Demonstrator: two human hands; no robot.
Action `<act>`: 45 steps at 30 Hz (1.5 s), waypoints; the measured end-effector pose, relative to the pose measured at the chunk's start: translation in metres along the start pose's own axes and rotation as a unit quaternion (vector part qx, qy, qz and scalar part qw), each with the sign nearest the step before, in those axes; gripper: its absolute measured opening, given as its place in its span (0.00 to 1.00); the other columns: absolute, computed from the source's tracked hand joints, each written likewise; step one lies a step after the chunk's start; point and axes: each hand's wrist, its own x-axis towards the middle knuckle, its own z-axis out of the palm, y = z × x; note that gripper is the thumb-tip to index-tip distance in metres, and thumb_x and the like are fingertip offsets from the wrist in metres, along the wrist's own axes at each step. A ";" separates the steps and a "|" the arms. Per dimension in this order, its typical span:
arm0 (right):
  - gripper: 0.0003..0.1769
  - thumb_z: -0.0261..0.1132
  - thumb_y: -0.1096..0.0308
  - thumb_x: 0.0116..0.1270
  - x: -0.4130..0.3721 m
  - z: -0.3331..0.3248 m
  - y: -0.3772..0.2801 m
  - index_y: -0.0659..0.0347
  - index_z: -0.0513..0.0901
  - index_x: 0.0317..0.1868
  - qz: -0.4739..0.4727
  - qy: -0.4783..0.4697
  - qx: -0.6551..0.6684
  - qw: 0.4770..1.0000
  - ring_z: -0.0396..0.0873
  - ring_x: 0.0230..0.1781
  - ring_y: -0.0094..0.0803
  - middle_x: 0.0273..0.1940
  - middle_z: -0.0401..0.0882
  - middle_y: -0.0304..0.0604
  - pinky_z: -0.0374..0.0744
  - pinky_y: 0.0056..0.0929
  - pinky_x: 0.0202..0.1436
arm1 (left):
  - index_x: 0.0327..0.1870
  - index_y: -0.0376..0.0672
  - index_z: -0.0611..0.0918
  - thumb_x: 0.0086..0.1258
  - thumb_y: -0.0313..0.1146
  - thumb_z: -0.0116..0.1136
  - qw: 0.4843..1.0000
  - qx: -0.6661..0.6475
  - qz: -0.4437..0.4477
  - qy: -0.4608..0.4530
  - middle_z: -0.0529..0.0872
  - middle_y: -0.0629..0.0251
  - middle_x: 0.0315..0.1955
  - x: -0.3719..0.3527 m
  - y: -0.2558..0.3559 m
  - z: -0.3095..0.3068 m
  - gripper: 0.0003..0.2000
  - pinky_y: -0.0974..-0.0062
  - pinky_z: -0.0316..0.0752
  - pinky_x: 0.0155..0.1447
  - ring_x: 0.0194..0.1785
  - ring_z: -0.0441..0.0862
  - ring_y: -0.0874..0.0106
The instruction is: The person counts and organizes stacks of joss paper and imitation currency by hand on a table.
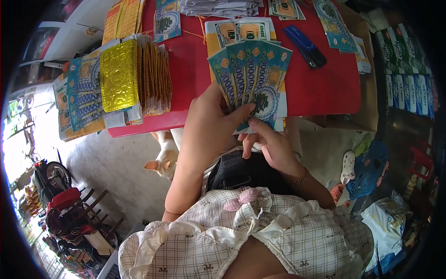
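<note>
Several blue-green paper notes [254,60] are spread in a fan at the front of the red table. My left hand [211,114] grips the fan's lower left, thumb lying across the notes. At its bottom edge, my right hand [272,146] pinches the papers with the thumb on top; its other fingers are curled and partly hidden. Behind the fan lie dollar-print notes [241,30] on yellow paper. To the left is a row of folded gold-paper bundles [155,76], fronted by an embossed gold sheet [119,76] and another fan of blue notes [82,95].
On the red table [327,95] are a blue stapler [305,46], a stack of white paper [222,7] and more blue notes [335,25]. A cardboard box [368,102] stands at the right. Under the table's front edge is an orange-and-white cat [165,156].
</note>
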 end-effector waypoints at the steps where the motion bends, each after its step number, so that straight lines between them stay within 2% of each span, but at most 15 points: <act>1: 0.13 0.55 0.66 0.73 0.000 0.001 -0.001 0.66 0.71 0.50 0.008 0.004 0.009 1.000 0.79 0.18 0.33 0.23 0.78 0.42 0.80 0.34 0.44 | 0.48 0.33 0.77 0.59 0.21 0.64 1.000 -0.001 0.003 0.001 0.88 0.55 0.34 -0.001 0.003 0.000 0.16 0.76 0.79 0.41 0.37 0.86 0.74; 11: 0.12 0.56 0.66 0.72 0.000 0.002 -0.001 0.65 0.72 0.49 0.000 0.012 -0.014 1.000 0.78 0.16 0.33 0.21 0.78 0.42 0.80 0.35 0.43 | 0.46 0.34 0.78 0.59 0.24 0.66 0.994 0.059 0.050 0.073 0.86 0.61 0.33 -0.006 0.023 -0.014 0.15 0.77 0.77 0.43 0.36 0.84 0.72; 13: 0.13 0.55 0.64 0.73 -0.001 0.004 -0.003 0.66 0.73 0.48 0.009 0.016 -0.024 1.000 0.79 0.19 0.31 0.20 0.78 0.42 0.80 0.32 0.41 | 0.43 0.34 0.80 0.58 0.30 0.68 0.954 0.260 0.133 0.072 0.82 0.62 0.35 -0.002 0.027 -0.017 0.14 0.73 0.72 0.48 0.41 0.78 0.68; 17: 0.15 0.55 0.61 0.73 -0.002 0.004 -0.008 0.68 0.75 0.47 0.041 0.016 -0.033 0.998 0.81 0.24 0.30 0.18 0.78 0.43 0.78 0.27 0.35 | 0.42 0.34 0.82 0.64 0.36 0.64 0.923 0.299 0.230 0.074 0.77 0.59 0.39 0.020 0.012 -0.020 0.14 0.69 0.66 0.51 0.46 0.71 0.64; 19: 0.16 0.55 0.61 0.73 -0.001 0.001 -0.004 0.68 0.75 0.46 0.029 0.010 -0.041 0.999 0.81 0.25 0.30 0.18 0.78 0.44 0.78 0.27 0.35 | 0.46 0.35 0.82 0.72 0.41 0.54 0.957 0.102 0.273 0.016 0.75 0.56 0.39 0.033 0.006 -0.021 0.16 0.67 0.63 0.53 0.47 0.67 0.63; 20: 0.16 0.55 0.61 0.73 0.000 0.000 -0.002 0.68 0.75 0.45 0.017 0.005 -0.048 0.999 0.81 0.25 0.30 0.19 0.78 0.44 0.78 0.26 0.34 | 0.46 0.35 0.82 0.72 0.41 0.54 0.956 0.103 0.274 0.017 0.75 0.56 0.39 0.034 0.006 -0.021 0.16 0.67 0.63 0.53 0.47 0.67 0.63; 22: 0.16 0.56 0.61 0.73 0.001 -0.001 -0.001 0.69 0.76 0.45 0.016 0.008 -0.045 0.999 0.81 0.25 0.30 0.19 0.78 0.44 0.78 0.27 0.34 | 0.49 0.36 0.82 0.77 0.46 0.42 0.907 0.291 0.293 0.082 0.75 0.54 0.43 0.035 0.017 -0.018 0.22 0.64 0.60 0.58 0.49 0.67 0.61; 26: 0.16 0.56 0.61 0.73 0.000 0.001 -0.002 0.69 0.76 0.44 0.014 0.017 -0.042 0.999 0.80 0.23 0.30 0.18 0.78 0.44 0.79 0.27 0.33 | 0.51 0.35 0.82 0.79 0.47 0.34 0.903 0.307 0.294 0.062 0.76 0.54 0.49 0.044 0.029 -0.018 0.26 0.61 0.54 0.65 0.58 0.65 0.58; 29: 0.16 0.55 0.61 0.73 0.001 -0.001 -0.002 0.69 0.76 0.45 0.014 0.007 -0.047 0.999 0.79 0.21 0.29 0.19 0.78 0.44 0.79 0.26 0.33 | 0.52 0.34 0.81 0.80 0.49 0.25 0.923 0.167 0.343 0.057 0.77 0.50 0.55 0.062 0.019 -0.016 0.30 0.60 0.47 0.72 0.66 0.63 0.55; 31: 0.16 0.55 0.62 0.73 0.001 -0.001 0.000 0.69 0.76 0.45 0.012 0.006 -0.043 0.999 0.79 0.20 0.28 0.18 0.78 0.44 0.79 0.26 0.34 | 0.54 0.34 0.80 0.79 0.52 0.18 0.947 0.131 0.283 -0.080 0.78 0.49 0.56 0.066 0.016 -0.020 0.35 0.58 0.42 0.75 0.69 0.64 0.55; 32: 0.16 0.55 0.62 0.73 0.001 -0.001 0.000 0.69 0.76 0.45 0.010 0.007 -0.040 0.999 0.79 0.19 0.27 0.18 0.78 0.44 0.79 0.26 0.34 | 0.54 0.34 0.80 0.79 0.52 0.18 0.947 0.131 0.283 -0.081 0.78 0.49 0.56 0.065 0.014 -0.020 0.35 0.58 0.42 0.75 0.69 0.64 0.55; 34: 0.15 0.55 0.62 0.74 0.002 -0.001 0.000 0.69 0.76 0.45 0.002 0.005 -0.039 0.999 0.79 0.20 0.27 0.17 0.77 0.43 0.79 0.27 0.37 | 0.59 0.35 0.77 0.73 0.58 0.01 0.946 0.230 0.206 -0.094 0.77 0.55 0.60 0.061 0.012 -0.019 0.46 0.58 0.36 0.78 0.71 0.65 0.60; 38: 0.15 0.55 0.62 0.74 0.002 -0.001 0.000 0.69 0.76 0.43 0.006 0.005 -0.043 0.999 0.80 0.22 0.27 0.16 0.76 0.41 0.80 0.29 0.44 | 0.59 0.34 0.76 0.72 0.59 0.01 0.936 0.235 0.227 -0.128 0.76 0.55 0.61 0.051 0.011 -0.022 0.46 0.56 0.34 0.78 0.70 0.66 0.58; 40: 0.14 0.55 0.62 0.74 0.002 0.000 -0.002 0.68 0.76 0.43 0.011 0.008 -0.044 0.999 0.80 0.22 0.27 0.16 0.76 0.41 0.80 0.29 0.44 | 0.55 0.35 0.79 0.77 0.55 0.13 0.948 0.148 0.262 -0.100 0.79 0.47 0.56 0.048 0.003 -0.023 0.38 0.53 0.33 0.76 0.68 0.66 0.53; 45: 0.14 0.56 0.63 0.73 0.003 0.000 -0.001 0.69 0.75 0.45 -0.007 0.004 -0.037 0.999 0.80 0.23 0.28 0.17 0.76 0.42 0.81 0.28 0.38 | 0.56 0.33 0.77 0.74 0.61 0.22 0.945 0.166 0.262 -0.104 0.79 0.43 0.54 0.036 0.001 -0.028 0.39 0.51 0.33 0.76 0.66 0.69 0.50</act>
